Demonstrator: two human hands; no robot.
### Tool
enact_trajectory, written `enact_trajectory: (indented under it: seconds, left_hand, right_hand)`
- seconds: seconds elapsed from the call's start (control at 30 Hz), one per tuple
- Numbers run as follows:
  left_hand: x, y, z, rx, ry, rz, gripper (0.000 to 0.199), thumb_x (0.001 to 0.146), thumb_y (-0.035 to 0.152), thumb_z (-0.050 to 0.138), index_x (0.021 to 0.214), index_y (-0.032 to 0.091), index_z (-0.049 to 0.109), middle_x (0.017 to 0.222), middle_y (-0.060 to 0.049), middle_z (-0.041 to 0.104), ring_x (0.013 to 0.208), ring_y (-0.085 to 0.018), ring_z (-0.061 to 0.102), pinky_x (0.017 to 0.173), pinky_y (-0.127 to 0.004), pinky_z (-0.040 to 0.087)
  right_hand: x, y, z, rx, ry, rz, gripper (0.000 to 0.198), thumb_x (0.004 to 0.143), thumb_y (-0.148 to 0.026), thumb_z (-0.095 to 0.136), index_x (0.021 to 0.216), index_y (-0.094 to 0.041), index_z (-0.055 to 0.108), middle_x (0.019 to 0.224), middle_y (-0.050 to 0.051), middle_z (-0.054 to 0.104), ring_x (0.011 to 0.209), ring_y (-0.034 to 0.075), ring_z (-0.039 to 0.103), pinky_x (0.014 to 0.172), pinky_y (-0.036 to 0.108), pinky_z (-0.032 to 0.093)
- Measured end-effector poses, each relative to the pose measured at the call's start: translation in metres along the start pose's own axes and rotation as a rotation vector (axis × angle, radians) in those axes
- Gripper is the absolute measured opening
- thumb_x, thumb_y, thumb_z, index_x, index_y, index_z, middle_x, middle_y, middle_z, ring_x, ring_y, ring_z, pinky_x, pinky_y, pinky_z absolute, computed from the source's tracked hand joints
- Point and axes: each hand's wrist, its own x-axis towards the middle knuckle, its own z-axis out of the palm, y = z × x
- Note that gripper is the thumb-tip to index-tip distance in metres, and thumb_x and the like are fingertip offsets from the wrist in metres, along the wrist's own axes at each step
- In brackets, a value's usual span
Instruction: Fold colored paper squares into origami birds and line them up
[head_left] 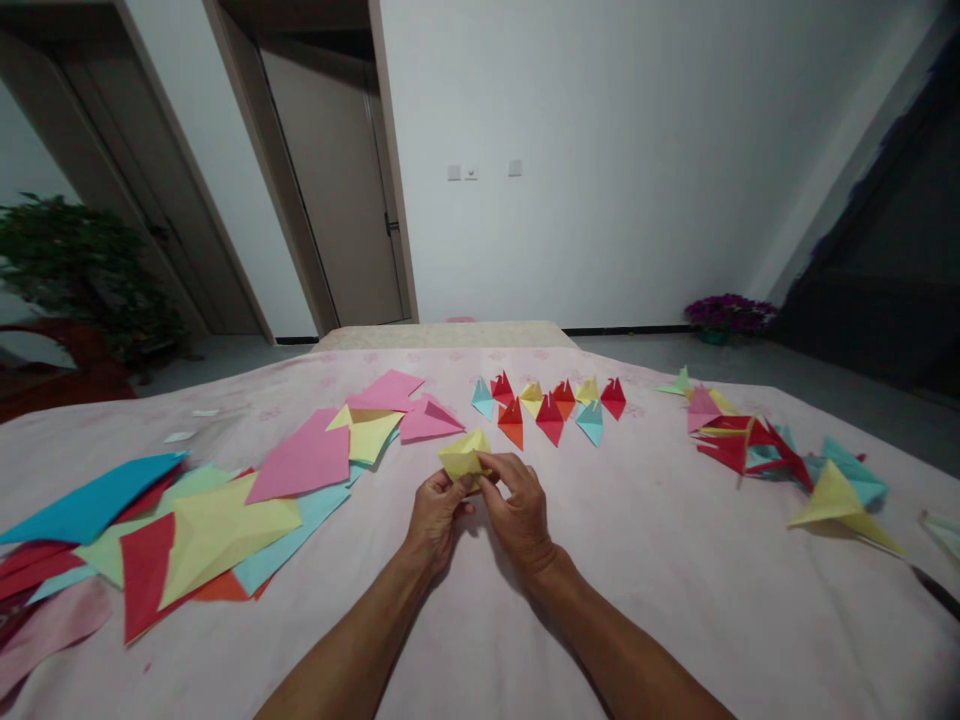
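A small piece of folded yellow paper (pixel 463 455) is pinched between both hands over the middle of the table. My left hand (pixel 436 515) grips its lower left side, thumb on top. On the right side, my right hand (pixel 519 505) has thumb and forefinger closed on the paper's edge. The fingers partly cover its lower portion. Just beyond the hands stand several folded paper cranes in two rough rows, among them a red crane (pixel 550 418), an orange crane (pixel 511 422) and a light blue crane (pixel 591 422).
Loose coloured sheets spread over the left side, including a yellow sheet (pixel 229 525), a pink sheet (pixel 307 460) and a blue sheet (pixel 94 495). Other folded pieces lie at right, one a yellow folded piece (pixel 840 505). A pink patterned cloth (pixel 637 600) covers the table.
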Motion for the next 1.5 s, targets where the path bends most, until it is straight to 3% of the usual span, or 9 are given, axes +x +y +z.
enact_trajectory:
  seconds: [0.17, 0.3, 0.47, 0.57, 0.7, 0.87, 1.0, 1.27, 1.5]
  left_hand:
    - [0.0, -0.001, 0.001, 0.014, 0.0, 0.022, 0.044, 0.07, 0.032, 0.081, 0.107, 0.011, 0.069, 0.105, -0.012, 0.071, 0.077, -0.013, 0.066, 0.049, -0.014, 0.045]
    - [0.001, -0.002, -0.001, 0.116, 0.023, 0.063, 0.041, 0.069, 0.031, 0.081, 0.104, 0.011, 0.07, 0.095, -0.008, 0.07, 0.072, -0.011, 0.062, 0.051, -0.015, 0.045]
    - [0.005, -0.002, -0.007, 0.204, 0.024, 0.074, 0.036, 0.069, 0.035, 0.081, 0.093, 0.01, 0.071, 0.077, -0.003, 0.066, 0.062, -0.009, 0.055, 0.05, -0.017, 0.042]
    - [0.006, -0.001, -0.01, 0.248, -0.049, 0.053, 0.034, 0.074, 0.037, 0.077, 0.094, 0.01, 0.071, 0.074, -0.003, 0.064, 0.058, -0.007, 0.052, 0.05, -0.017, 0.04]
    - [0.005, -0.001, -0.008, 0.285, -0.052, 0.09, 0.04, 0.077, 0.035, 0.073, 0.107, 0.012, 0.063, 0.085, -0.005, 0.066, 0.063, -0.009, 0.055, 0.049, -0.017, 0.041]
    - [-0.002, -0.004, -0.003, 0.373, 0.096, 0.29, 0.055, 0.071, 0.026, 0.076, 0.121, 0.021, 0.053, 0.113, -0.008, 0.062, 0.08, -0.015, 0.064, 0.063, -0.025, 0.054]
    - [-0.004, -0.006, 0.0, 0.334, 0.096, 0.251, 0.048, 0.075, 0.032, 0.072, 0.117, 0.019, 0.053, 0.108, -0.01, 0.064, 0.08, -0.016, 0.065, 0.063, -0.028, 0.056]
    - [0.001, -0.001, -0.002, 0.017, 0.017, -0.002, 0.058, 0.069, 0.032, 0.083, 0.117, 0.015, 0.055, 0.085, -0.003, 0.067, 0.063, -0.008, 0.061, 0.047, -0.013, 0.046]
    - [0.007, 0.008, -0.008, -0.281, -0.093, -0.212, 0.039, 0.072, 0.022, 0.083, 0.106, 0.015, 0.063, 0.079, 0.001, 0.064, 0.057, -0.003, 0.058, 0.048, -0.009, 0.048]
  right_hand:
    - [0.003, 0.001, 0.005, 0.198, 0.049, 0.215, 0.034, 0.082, -0.016, 0.061, 0.115, -0.022, 0.063, 0.102, 0.006, 0.064, 0.085, 0.016, 0.062, 0.072, 0.029, 0.052]
    - [0.004, 0.003, 0.009, 0.292, 0.039, 0.433, 0.039, 0.079, -0.024, 0.064, 0.118, -0.019, 0.061, 0.083, 0.002, 0.066, 0.07, 0.015, 0.061, 0.066, 0.028, 0.052]
    - [0.01, 0.008, 0.004, 0.182, 0.079, 0.456, 0.054, 0.069, -0.028, 0.073, 0.121, -0.02, 0.06, 0.095, 0.005, 0.067, 0.083, 0.019, 0.059, 0.076, 0.034, 0.05]
    - [0.014, 0.009, 0.003, 0.316, 0.027, 0.524, 0.063, 0.069, -0.03, 0.072, 0.128, -0.017, 0.055, 0.092, 0.005, 0.066, 0.08, 0.019, 0.059, 0.071, 0.033, 0.05]
    - [0.016, 0.009, 0.004, 0.564, 0.0, 0.631, 0.066, 0.07, -0.03, 0.068, 0.131, -0.013, 0.048, 0.071, -0.004, 0.059, 0.063, 0.015, 0.057, 0.06, 0.028, 0.047]
    - [0.019, 0.01, 0.001, 0.513, 0.121, 0.66, 0.057, 0.068, -0.028, 0.068, 0.121, -0.013, 0.053, 0.063, -0.008, 0.05, 0.055, 0.011, 0.05, 0.053, 0.024, 0.042]
    - [0.022, 0.006, -0.003, 0.479, 0.124, 0.636, 0.054, 0.068, -0.026, 0.066, 0.119, -0.013, 0.054, 0.063, -0.009, 0.048, 0.054, 0.011, 0.048, 0.052, 0.023, 0.04]
    - [0.018, -0.002, 0.001, 0.544, 0.044, 0.539, 0.054, 0.075, -0.027, 0.066, 0.126, -0.016, 0.05, 0.073, -0.004, 0.055, 0.064, 0.013, 0.055, 0.061, 0.026, 0.047]
    - [0.015, -0.004, -0.011, 0.313, -0.048, 0.177, 0.044, 0.073, -0.025, 0.074, 0.114, -0.024, 0.058, 0.108, 0.005, 0.06, 0.08, 0.016, 0.06, 0.065, 0.029, 0.05]
